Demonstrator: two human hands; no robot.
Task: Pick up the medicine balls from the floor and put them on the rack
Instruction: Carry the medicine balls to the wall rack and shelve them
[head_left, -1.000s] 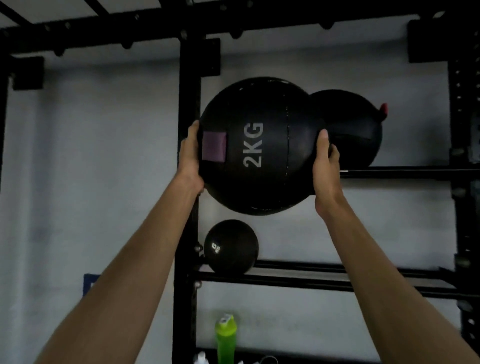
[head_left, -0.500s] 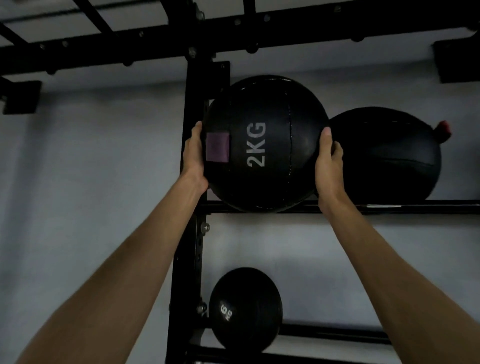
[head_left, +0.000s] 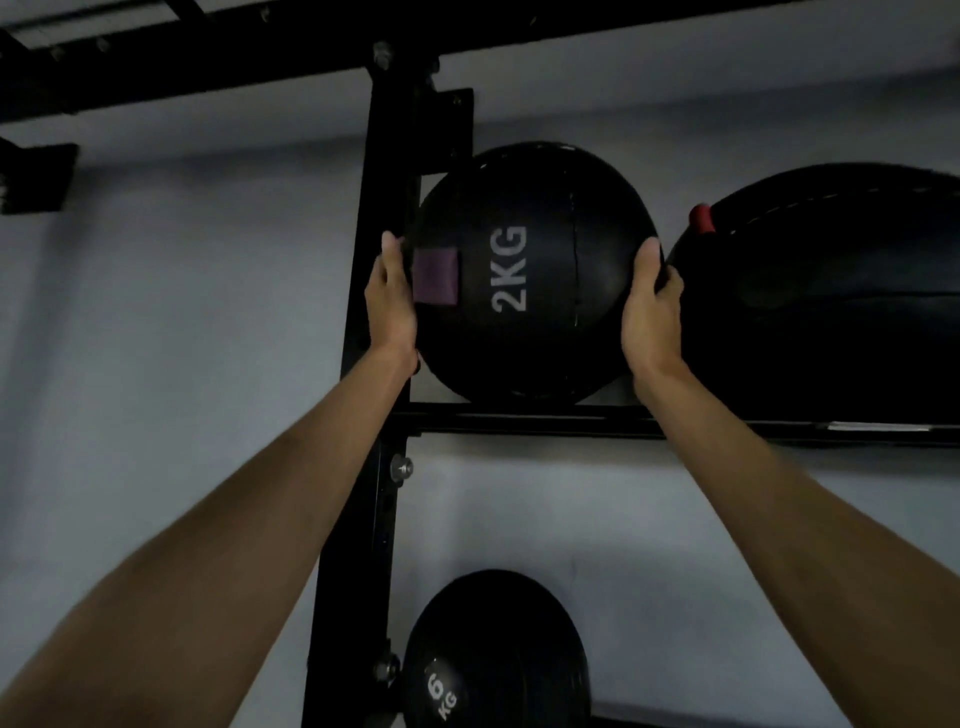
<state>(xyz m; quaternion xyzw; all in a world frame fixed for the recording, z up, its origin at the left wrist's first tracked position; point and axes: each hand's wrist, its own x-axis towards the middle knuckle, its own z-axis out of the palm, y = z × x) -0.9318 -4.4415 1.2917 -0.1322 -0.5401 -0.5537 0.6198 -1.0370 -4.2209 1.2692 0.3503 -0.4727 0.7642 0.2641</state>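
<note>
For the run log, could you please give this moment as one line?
2KG ball at upper rail | left hand: grips ball | right hand: grips ball

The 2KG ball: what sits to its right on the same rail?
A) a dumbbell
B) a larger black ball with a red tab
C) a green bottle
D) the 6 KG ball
B: a larger black ball with a red tab sits beside the 2KG ball on the upper rail.

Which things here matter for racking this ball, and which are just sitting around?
In the job: 2KG ball, held between left hand and right hand; rack rail below it.
Just there: large ball with red tab, 6KG ball, wall bracket.
</note>
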